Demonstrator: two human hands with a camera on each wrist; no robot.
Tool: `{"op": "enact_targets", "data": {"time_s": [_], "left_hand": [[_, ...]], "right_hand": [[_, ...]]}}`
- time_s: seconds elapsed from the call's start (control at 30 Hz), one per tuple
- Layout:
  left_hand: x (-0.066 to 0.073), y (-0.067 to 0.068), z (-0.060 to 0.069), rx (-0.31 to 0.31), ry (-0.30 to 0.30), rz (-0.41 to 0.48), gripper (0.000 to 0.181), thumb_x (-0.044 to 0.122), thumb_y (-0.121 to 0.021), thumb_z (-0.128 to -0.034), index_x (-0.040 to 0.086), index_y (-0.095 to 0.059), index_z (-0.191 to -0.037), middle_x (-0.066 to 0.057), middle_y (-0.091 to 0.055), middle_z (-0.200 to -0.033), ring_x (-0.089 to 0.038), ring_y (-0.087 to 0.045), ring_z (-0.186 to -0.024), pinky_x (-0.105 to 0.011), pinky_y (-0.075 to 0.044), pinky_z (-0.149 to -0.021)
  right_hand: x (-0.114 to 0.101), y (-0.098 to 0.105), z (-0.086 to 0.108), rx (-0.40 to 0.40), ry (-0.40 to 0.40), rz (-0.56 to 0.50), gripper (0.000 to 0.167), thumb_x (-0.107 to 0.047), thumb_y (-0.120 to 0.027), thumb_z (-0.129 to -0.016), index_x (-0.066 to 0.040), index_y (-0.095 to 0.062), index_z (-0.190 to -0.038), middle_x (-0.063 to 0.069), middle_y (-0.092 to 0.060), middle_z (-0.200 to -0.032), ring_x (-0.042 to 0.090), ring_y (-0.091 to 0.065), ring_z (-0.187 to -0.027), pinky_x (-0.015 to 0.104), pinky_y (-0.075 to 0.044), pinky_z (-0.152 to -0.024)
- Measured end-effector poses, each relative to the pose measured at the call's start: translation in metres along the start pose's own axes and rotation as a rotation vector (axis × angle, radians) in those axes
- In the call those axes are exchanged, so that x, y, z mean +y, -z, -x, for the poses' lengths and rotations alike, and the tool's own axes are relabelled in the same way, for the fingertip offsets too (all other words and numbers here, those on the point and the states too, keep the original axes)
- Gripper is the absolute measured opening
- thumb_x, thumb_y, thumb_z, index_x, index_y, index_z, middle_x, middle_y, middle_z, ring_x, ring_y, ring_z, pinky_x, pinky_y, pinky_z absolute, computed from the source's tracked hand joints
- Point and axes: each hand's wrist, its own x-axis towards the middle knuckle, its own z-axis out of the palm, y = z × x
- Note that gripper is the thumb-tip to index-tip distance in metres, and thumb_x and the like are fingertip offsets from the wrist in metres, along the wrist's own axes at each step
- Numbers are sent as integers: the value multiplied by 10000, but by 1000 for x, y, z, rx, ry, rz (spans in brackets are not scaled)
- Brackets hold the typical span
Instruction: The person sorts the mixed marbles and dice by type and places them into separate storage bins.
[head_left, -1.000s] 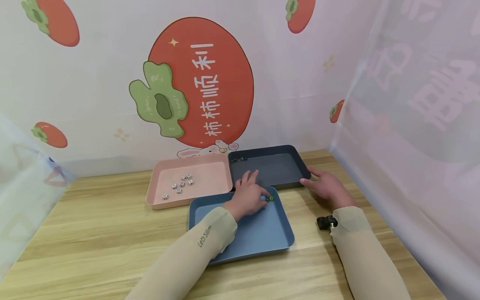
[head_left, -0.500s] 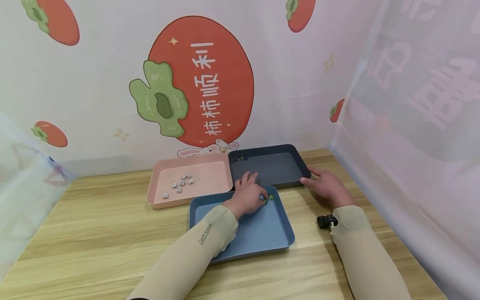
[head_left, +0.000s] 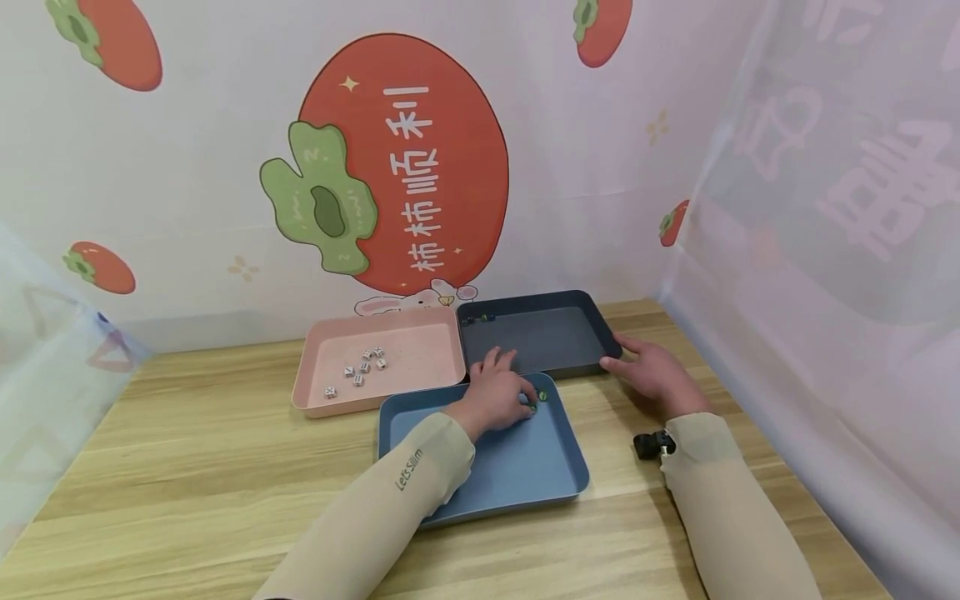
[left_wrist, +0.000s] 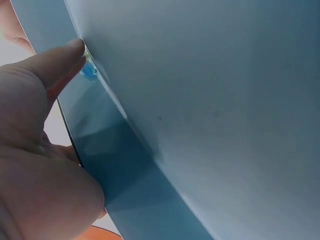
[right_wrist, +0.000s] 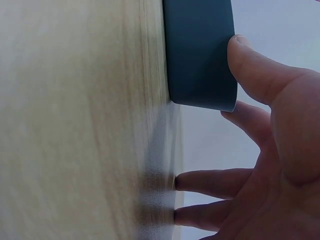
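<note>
My left hand (head_left: pixel 497 400) reaches over the back wall of the blue tray (head_left: pixel 510 467). Its thumb and index fingertip meet around a small green marble (head_left: pixel 533 407); the fingers partly hide it. Beside it in the tray corner lies a second green marble (head_left: pixel 542 396). In the left wrist view, the thumb (left_wrist: pixel 60 57) presses down where wall meets floor, with a bluish glassy marble (left_wrist: pixel 88 70) at the fingertips. My right hand (head_left: pixel 652 371) holds the front right corner of the dark grey tray (right_wrist: pixel 200 55), thumb on its near wall and index finger behind.
The pink tray (head_left: pixel 423 358) at the back left holds several white dice (head_left: pixel 364 367). Several dark and green marbles (head_left: pixel 484 317) lie in the dark tray's back left corner. A printed cloth wall (head_left: pixel 600 167) stands behind the wooden table (head_left: pixel 202 467).
My left thumb and index finger have shifted slightly in the blue tray's corner, and one marble has moved a little toward me. The right hand stays on the dark tray.
</note>
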Motion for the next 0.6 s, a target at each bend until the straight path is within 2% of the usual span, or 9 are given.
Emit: {"op": "enact_targets", "data": {"time_s": [0.4,0.6], "left_hand": [[-1,0,1,-4,-26,-16,148,361,-722,-917,351,-786,-1050,-121,-323,-1581,-384,-137,-1464,-581,-211,-1085],[-3,3,0,9,-35,32,144,370,-727,-908,340,-792,-1033,-89,-284,-1602,-392,-120,-1464,-587,-211,-1086]], "right_hand": [[1,0,0,2,9,6,852,-600,-527,-965,-94,-233,-1585,322,-325,-1513,531,-298,-1363,649,-267,-1064],[0,0,0,4,11,4,838,-583,-527,-974,-92,-229,-1585,324,-326,-1511,533,-302,-1359,651,-269,-1062]]}}
